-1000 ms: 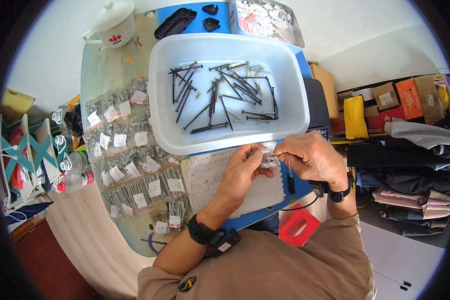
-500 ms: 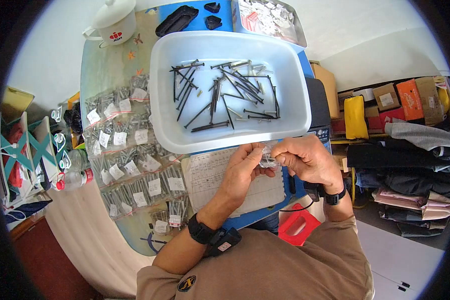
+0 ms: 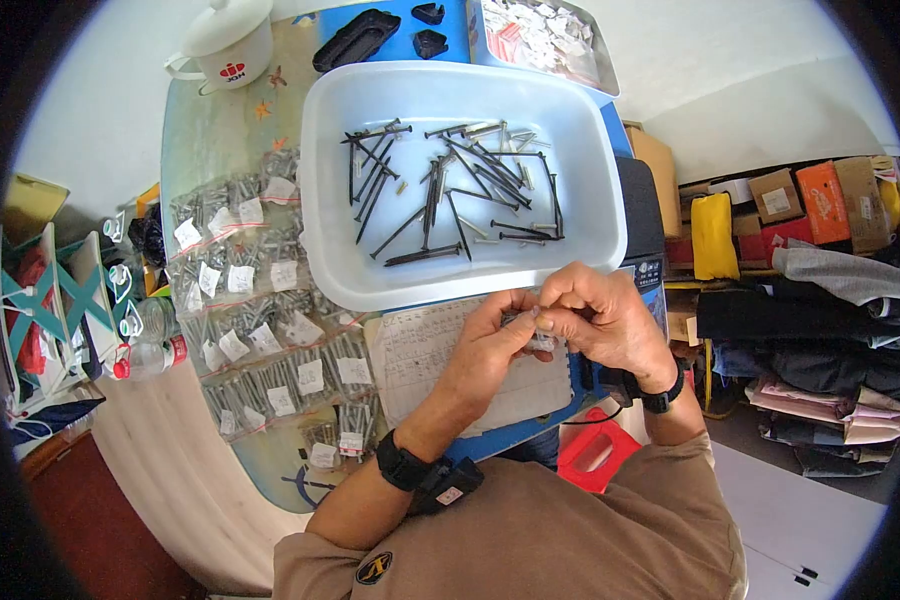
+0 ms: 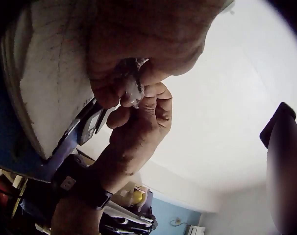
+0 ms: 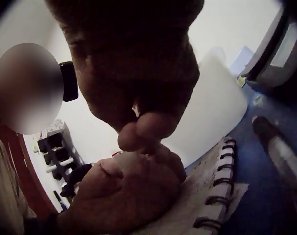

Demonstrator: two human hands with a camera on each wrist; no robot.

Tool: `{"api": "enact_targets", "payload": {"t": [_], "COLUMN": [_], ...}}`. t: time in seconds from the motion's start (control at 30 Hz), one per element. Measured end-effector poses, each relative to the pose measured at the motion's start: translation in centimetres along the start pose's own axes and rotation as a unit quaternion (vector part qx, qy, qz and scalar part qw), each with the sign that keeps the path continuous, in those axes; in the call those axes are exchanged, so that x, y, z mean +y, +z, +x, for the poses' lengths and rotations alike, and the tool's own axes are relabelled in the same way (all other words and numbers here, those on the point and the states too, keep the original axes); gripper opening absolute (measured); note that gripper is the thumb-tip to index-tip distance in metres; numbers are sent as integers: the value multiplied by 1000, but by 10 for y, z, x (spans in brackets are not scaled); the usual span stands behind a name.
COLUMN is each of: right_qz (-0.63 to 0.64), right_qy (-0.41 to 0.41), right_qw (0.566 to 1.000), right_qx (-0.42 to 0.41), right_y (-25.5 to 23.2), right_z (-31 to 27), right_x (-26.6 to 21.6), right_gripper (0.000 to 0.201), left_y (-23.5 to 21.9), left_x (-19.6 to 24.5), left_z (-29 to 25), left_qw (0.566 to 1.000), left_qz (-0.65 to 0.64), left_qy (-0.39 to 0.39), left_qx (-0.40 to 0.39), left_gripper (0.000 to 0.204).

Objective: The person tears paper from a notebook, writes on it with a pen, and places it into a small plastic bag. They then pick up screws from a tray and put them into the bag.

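My left hand [image 3: 478,352] and right hand [image 3: 612,322] meet over the notebook, just in front of the white tub. Between them is a small clear plastic bag [image 3: 544,342], crumpled and mostly covered by the fingers. The left thumb and fingers hold it from one side. From the other, the right thumb and forefinger pinch its edge. In the left wrist view, the shiny bag [image 4: 134,90] shows between both hands' fingertips. Its contents are hard to make out. Below lies a spiral notebook [image 3: 420,370] with handwritten rows.
The white tub [image 3: 335,270] holds dark screws [image 3: 420,255] and some paler metal pieces. Labelled bags of screws [image 3: 280,398] lie in rows at left. A lidded mug [image 3: 235,55], black trays [image 3: 357,40] and a box of paper slips [image 3: 610,80] stand behind. A pen [image 5: 281,152] lies beside the notebook.
The right hand has shifted slightly left and up toward the left hand, covering more of the plastic bag. The left hand stays nearly in place, still holding it.
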State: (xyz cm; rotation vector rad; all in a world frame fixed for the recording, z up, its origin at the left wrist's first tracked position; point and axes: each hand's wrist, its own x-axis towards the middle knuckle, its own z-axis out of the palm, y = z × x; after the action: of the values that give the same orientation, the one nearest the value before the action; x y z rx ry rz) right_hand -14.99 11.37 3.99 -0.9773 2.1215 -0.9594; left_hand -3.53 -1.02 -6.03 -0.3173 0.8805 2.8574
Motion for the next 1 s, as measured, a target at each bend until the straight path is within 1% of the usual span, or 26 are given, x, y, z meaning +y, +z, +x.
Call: {"api": "enact_targets", "payload": {"t": [0.07,0.13,0.2,0.23,0.3,0.33,0.4,0.5,0.53,0.6,0.7,0.73,0.8,0.87,0.93,1.0], "right_qz": [-9,-18,-27,-28,-26,-26,-39,-44,-45,-53,-41,-41,6,16,26,-55], "right_qy": [-4,-9,-54,-56,-44,-44,16,32,30,-14,-37,-37,20,23,28,-15], "right_qw": [1000,1000,997,997,999,999,998,997,997,997,996,996,998,997,996,995], "right_qx": [-10,-22,-38,-39,-10,-10,45,56,57,54,65,66,57,71,85,80], "right_y": [-3,-6,-8,-7,-2,-1,1,-2,-2,2,10,9,6,6,8,11], "right_z": [1,1,1,2,-2,-4,-8,-12,-11,-11,-10,-12,-14,-14,-13,-10], "right_x": [-3,-3,0,3,8,5,-1,7,7,6,9,9,9,10,12,12], "right_gripper": [15,16,15,15,16,16,14,10,10,9,9,9,9,10,11,14], "left_y": [-2,1,0,-2,-2,-1,-2,-5,-4,-3,0,3,5,6,2,2], "left_x": [0,2,2,1,0,1,0,-2,-2,-2,-1,2,4,4,0,-1], "left_z": [0,0,-1,-1,-1,-1,-1,1,1,1,-1,-2,-2,-2,0,0], "left_qw": [1000,1000,1000,1000,999,999,999,999,999,1000,999,999,998,997,998,998], "left_qz": [-24,-19,-13,-21,-29,-31,-33,-33,-22,-11,2,22,42,61,46,32], "left_qy": [-7,-4,3,1,0,3,5,11,12,14,33,36,40,44,43,42], "left_qx": [-15,-13,-11,-18,-26,-17,-10,-28,-23,-18,1,7,13,6,12,17], "left_gripper": [29,28,28,28,28,27,26,25,24,24,25,26,27,30,29,29]}}
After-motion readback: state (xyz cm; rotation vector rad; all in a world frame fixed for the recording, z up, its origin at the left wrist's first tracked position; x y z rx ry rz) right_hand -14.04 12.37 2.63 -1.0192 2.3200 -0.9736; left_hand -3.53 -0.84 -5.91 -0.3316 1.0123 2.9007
